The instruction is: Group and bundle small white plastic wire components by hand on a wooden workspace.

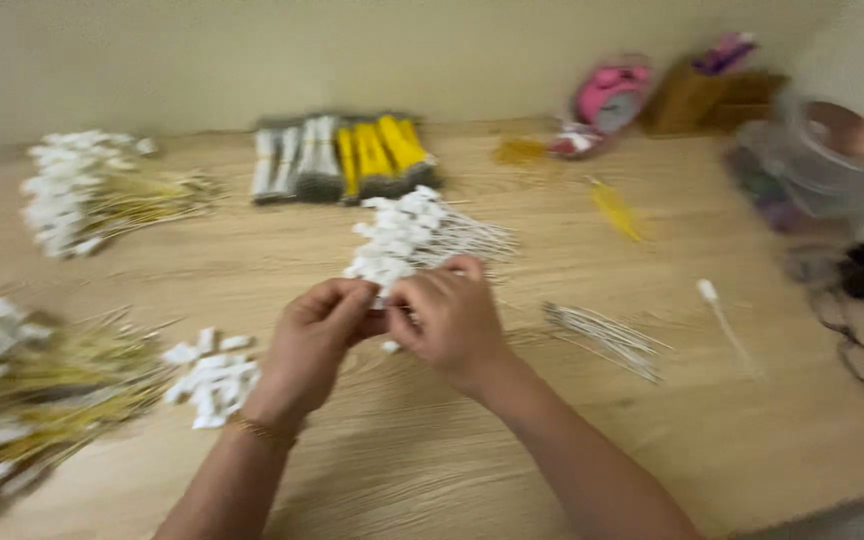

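Note:
My left hand (pixel 314 335) and my right hand (pixel 449 315) meet fingertip to fingertip over the middle of the wooden table (pixel 652 430), pinching a small white tag piece between them; the frame is blurred, so the exact grip is unclear. Just beyond the fingers lies a pile of white tags on thin white strings (pixel 407 235). A small heap of loose white tag pieces (pixel 210 380) sits left of my left wrist. A loose bunch of white strings (pixel 607 338) lies right of my right hand.
Piles of white tags with golden strings lie at far left (pixel 82 195) and near left (pixel 22 400). Bundles of grey and yellow strings (pixel 342 158) sit at the back. A pink clock (pixel 612 95), a clear jar (pixel 827 160) and glasses (pixel 852 335) are at right.

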